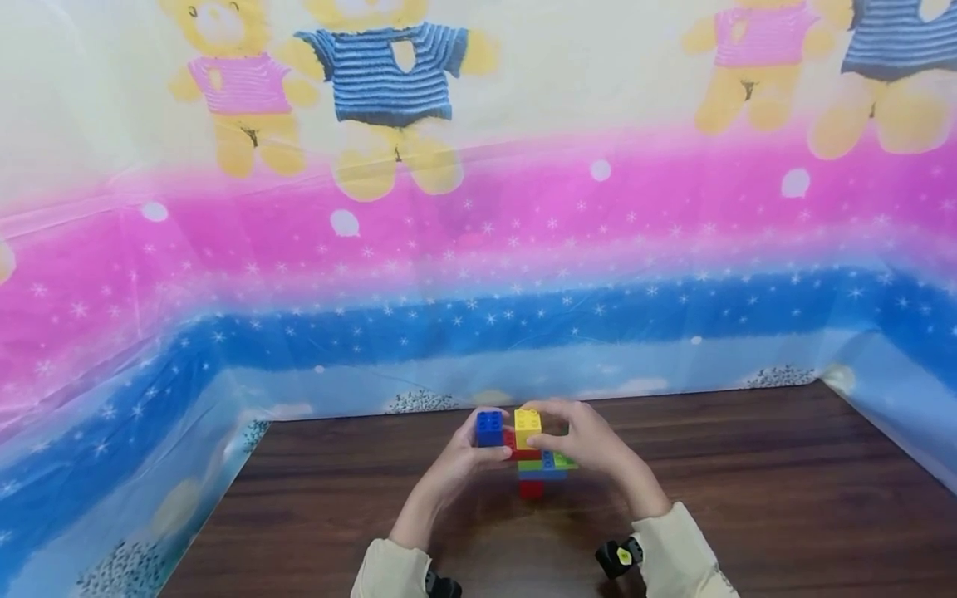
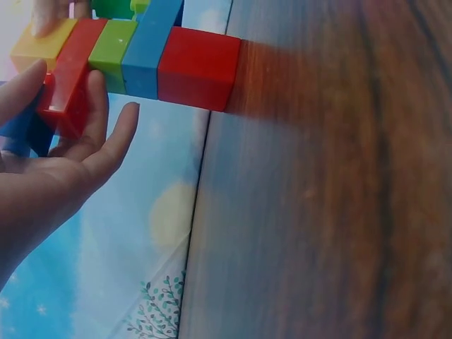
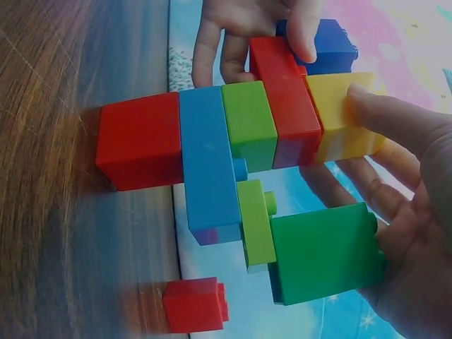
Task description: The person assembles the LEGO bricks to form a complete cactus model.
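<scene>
A tower of plastic toy bricks stands on the table between both hands. From its red bottom brick (image 3: pixel 139 141) upward come a long blue brick (image 3: pixel 210 162), a light green brick (image 3: pixel 250 123) and a long red brick (image 3: pixel 286 99). A dark blue brick (image 1: pixel 489 428) and a yellow brick (image 1: pixel 527 428) top it side by side. My left hand (image 1: pixel 458 461) grips the dark blue brick and the red one below, thumb in front. My right hand (image 1: pixel 598 440) pinches the yellow brick. Near its palm, a dark green brick (image 3: pixel 325 251) sits on a thin light green piece (image 3: pixel 256 222).
A loose red brick (image 3: pixel 194 305) stands on the brown wooden table (image 1: pixel 336 490), apart from the tower. Behind the table's far edge hangs a printed cloth (image 1: pixel 478 332) with bears and snowflakes, which also runs along both sides.
</scene>
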A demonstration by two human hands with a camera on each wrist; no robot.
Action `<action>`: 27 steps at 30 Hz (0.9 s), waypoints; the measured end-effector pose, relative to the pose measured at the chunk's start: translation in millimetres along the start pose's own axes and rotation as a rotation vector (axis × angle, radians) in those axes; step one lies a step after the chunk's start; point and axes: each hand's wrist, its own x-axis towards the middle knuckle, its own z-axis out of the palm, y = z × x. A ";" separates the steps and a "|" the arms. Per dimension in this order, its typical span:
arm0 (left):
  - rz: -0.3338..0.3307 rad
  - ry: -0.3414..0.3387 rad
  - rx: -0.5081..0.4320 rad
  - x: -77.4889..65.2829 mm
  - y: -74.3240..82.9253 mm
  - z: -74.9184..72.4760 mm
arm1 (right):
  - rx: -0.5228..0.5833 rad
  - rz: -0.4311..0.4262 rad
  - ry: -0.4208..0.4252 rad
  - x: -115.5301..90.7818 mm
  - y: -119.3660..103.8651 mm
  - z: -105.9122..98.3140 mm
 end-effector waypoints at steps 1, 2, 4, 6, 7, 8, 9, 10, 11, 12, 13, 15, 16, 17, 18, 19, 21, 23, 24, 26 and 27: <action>0.003 0.001 -0.002 0.3 0.2 0.2 | -0.007 -0.001 0.002 0.2 -0.2 -0.2; 0.003 0.003 -0.005 0.4 0.4 0.3 | -0.012 -0.004 0.004 0.4 -0.3 -0.5; 0.003 0.006 -0.006 0.3 0.7 0.6 | -0.012 -0.005 0.007 0.4 -0.2 -0.8; 0.004 0.005 -0.007 0.2 0.7 0.8 | -0.008 -0.006 0.007 0.1 0.3 -0.9; 0.006 0.004 -0.008 0.2 0.9 1.0 | -0.005 -0.005 0.006 -0.1 0.6 -1.0; 0.009 0.003 -0.005 0.2 0.6 1.0 | -0.001 -0.005 0.004 -0.5 0.8 -1.2; 0.009 0.002 -0.005 0.2 0.6 1.1 | 0.002 -0.003 0.001 -0.8 0.8 -1.4; 0.010 0.002 -0.006 0.2 0.5 1.1 | 0.004 -0.001 -0.002 -1.0 0.8 -1.7; 0.010 0.002 -0.008 0.2 0.5 1.0 | 0.001 -0.002 -0.006 -1.1 0.9 -2.1; 0.010 0.001 -0.008 0.3 0.4 1.0 | -0.003 0.003 -0.009 -1.2 0.6 -2.6; 0.008 0.001 -0.008 0.2 0.2 1.0 | -0.005 0.012 -0.012 -1.5 0.4 -2.9; 0.001 0.002 -0.011 0.3 -0.3 0.8 | -0.012 0.027 -0.015 -1.6 0.3 -3.4; 0.000 0.002 -0.012 0.4 -0.5 0.8 | -0.015 0.032 -0.014 -1.6 0.1 -3.8; -0.001 0.003 -0.012 0.6 -0.7 0.8 | -0.021 0.033 -0.014 -1.7 0.1 -4.0; 0.001 0.003 -0.013 0.6 -0.9 0.8 | -0.023 0.037 -0.014 -1.7 0.2 -4.0; 0.000 0.004 -0.015 0.5 -1.0 0.8 | -0.025 0.036 -0.014 -1.8 0.4 -3.9; -0.001 0.004 -0.018 0.3 -1.5 0.7 | -0.027 0.025 -0.016 -1.7 0.7 -3.3; 0.001 0.000 -0.021 0.7 -2.2 1.1 | -0.031 0.015 -0.018 -1.8 1.6 -3.3; 0.005 -0.005 -0.026 0.7 -2.7 1.2 | -0.022 0.017 -0.017 -1.6 1.9 -3.0; 0.004 -0.015 -0.039 1.3 -4.1 0.9 | -0.003 0.011 -0.017 -1.1 3.0 -1.8; 0.002 -0.019 -0.047 1.7 -5.0 0.8 | 0.007 0.010 -0.017 -1.0 3.7 -1.0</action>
